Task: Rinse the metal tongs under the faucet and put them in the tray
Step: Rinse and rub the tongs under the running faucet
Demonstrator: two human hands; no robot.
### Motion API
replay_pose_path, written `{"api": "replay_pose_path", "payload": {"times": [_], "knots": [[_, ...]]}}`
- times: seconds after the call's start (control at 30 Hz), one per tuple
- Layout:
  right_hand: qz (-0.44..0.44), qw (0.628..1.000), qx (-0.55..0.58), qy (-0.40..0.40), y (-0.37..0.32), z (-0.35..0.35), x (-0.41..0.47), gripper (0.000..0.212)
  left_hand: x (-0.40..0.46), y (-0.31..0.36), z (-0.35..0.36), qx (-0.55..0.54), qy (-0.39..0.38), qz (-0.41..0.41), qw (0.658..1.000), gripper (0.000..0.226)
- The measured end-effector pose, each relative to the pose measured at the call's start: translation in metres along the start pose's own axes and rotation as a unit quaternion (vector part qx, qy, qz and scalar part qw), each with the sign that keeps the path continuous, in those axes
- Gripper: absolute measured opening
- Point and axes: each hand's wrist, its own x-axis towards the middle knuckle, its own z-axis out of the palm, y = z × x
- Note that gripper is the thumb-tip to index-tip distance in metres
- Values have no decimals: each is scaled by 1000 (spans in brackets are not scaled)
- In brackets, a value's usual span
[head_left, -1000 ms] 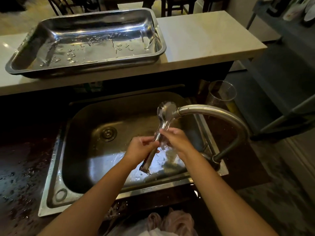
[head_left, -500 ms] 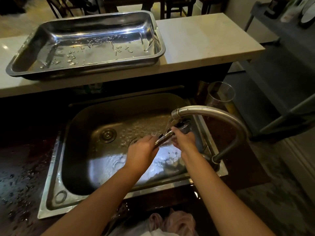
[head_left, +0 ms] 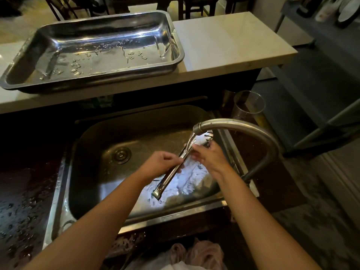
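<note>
Both my hands hold the metal tongs [head_left: 171, 174] slantwise over the steel sink [head_left: 93, 152]. My left hand [head_left: 157, 164] grips the middle of the handle. My right hand [head_left: 210, 156] closes on the upper part, just below the faucet [head_left: 233, 125]. Water runs from the spout onto the tongs near my right fingers. The toothed tips show past my right hand at the sink's right wall. The hinge end points down toward me. The wet steel tray [head_left: 93, 49] sits on the pale counter beyond the sink.
A clear plastic cup [head_left: 249, 106] stands right of the sink, behind the faucet arch. The dark countertop [head_left: 23, 201] on the left is wet with droplets. A pink cloth [head_left: 194, 254] lies at the near edge. The drain [head_left: 120, 154] sits mid-sink.
The tongs have swung from near upright to a slant, tips now right of the spout. My hands slid apart along the handle. The view has shifted slightly.
</note>
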Motion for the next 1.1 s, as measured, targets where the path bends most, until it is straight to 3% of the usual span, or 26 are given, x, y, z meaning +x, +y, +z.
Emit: {"api": "replay_pose_path", "payload": {"times": [0.1,0.2,0.27,0.33,0.43,0.5,0.57,0.7,0.9,0.97,1.1], "knots": [[8,998,53,33,-5,-11,7,17,-11,-16,-6,-22,-36,-32,999,17],[22,998,46,35,-4,-13,8,28,-21,-27,-12,-54,-63,-52,995,18],[18,999,23,26,2,-6,6,21,-21,-24,-13,-38,-74,-55,995,18],[16,1000,-18,3,7,4,2,18,-15,-11,-12,-44,-66,-39,996,19],[15,998,-63,-25,6,12,-4,32,-3,12,-9,-21,-35,-4,999,22],[1,998,-52,-25,-1,12,-3,26,0,18,-5,-13,-32,3,999,20],[-17,999,-17,-23,-10,8,0,13,-2,14,-4,-74,-53,-6,996,16],[4,997,69,19,-22,-15,11,11,-15,-8,-8,-124,-101,-45,986,17],[59,998,32,8,-13,-17,10,14,-18,-23,2,-211,-117,-79,967,17],[59,998,-3,28,-12,-14,7,27,-15,-24,6,-265,-94,-83,956,15],[34,963,-248,103,-6,-8,-14,40,-8,-24,14,-303,-34,-93,948,13]]}}
